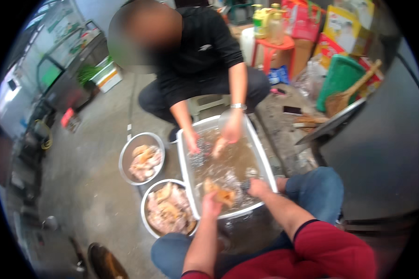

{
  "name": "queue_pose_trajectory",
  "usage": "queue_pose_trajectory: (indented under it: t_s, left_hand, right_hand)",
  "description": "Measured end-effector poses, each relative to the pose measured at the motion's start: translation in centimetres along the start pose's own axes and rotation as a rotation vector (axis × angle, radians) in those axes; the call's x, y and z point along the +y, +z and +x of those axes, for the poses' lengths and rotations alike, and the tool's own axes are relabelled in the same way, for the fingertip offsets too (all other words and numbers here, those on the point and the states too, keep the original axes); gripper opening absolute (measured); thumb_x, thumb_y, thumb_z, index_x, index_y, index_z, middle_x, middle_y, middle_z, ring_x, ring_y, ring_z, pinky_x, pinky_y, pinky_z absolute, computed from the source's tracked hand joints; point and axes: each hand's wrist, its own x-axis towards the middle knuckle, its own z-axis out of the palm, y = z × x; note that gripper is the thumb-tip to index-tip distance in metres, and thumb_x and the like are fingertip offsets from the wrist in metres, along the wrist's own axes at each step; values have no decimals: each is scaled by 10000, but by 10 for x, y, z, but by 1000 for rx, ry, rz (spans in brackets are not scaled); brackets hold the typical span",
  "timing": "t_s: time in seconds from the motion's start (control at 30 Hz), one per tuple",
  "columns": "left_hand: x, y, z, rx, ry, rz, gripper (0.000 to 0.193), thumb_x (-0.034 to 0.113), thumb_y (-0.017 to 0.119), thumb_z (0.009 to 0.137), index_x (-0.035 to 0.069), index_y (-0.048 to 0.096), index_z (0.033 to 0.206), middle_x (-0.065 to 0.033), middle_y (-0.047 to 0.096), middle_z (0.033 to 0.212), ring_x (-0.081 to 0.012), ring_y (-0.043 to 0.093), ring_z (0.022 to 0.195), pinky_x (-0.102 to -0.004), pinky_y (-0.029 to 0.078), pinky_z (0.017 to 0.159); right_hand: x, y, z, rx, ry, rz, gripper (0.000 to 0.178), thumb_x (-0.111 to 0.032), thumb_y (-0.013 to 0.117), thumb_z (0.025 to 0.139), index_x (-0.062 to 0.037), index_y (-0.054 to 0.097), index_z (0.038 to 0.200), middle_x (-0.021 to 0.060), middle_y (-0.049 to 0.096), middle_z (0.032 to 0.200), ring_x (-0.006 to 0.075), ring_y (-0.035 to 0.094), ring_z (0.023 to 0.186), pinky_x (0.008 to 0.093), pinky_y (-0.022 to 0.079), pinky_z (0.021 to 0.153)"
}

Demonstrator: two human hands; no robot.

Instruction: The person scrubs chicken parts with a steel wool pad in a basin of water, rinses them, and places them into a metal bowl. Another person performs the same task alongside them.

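Observation:
In front of me stands a white rectangular tub of cloudy brown water. My left hand is closed on a yellowish-tan piece of meat over the tub's near left part. Across from it, my right hand is closed at the water near the right wall, with a small dark grey thing at its fingertips, blurred, perhaps a metal scourer. Opposite me squats a person in black, both hands over the same tub. One of their hands is by a grey, mesh-like scourer; the other grips a pinkish piece of meat.
Two round metal basins hold meat pieces left of the tub, one farther and one nearer. A red stool bears spray bottles. At right are a green bin, a broom, a phone and a metal panel.

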Motion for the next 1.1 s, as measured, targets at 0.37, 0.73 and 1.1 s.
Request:
queue_pose_trajectory:
  t_s: [0.37,0.73,1.1]
  left_hand:
    - [5,-4,-4,261,165,47,475,30,592,817,85,449,1267,-135,555,1161,-346,608,1057,-530,569,812]
    - [-6,-17,11,427,283,119,402,-7,577,737,38,565,1136,-91,599,1025,-268,620,917,-420,533,785]
    - [-15,5,7,364,80,-162,399,9,597,727,31,560,1123,-114,584,1052,-284,600,922,-413,507,795]
  right_hand:
    - [-9,15,13,5,-10,-204,450,-209,691,780,-43,596,1188,203,689,1099,343,660,1056,442,517,918]
    - [12,37,42,-122,107,924,623,-181,755,774,43,532,1312,235,606,1266,325,588,1187,429,493,951]
    - [-92,65,-34,52,-136,1052,652,-226,798,809,5,461,1317,132,627,1182,217,603,1050,356,493,914]
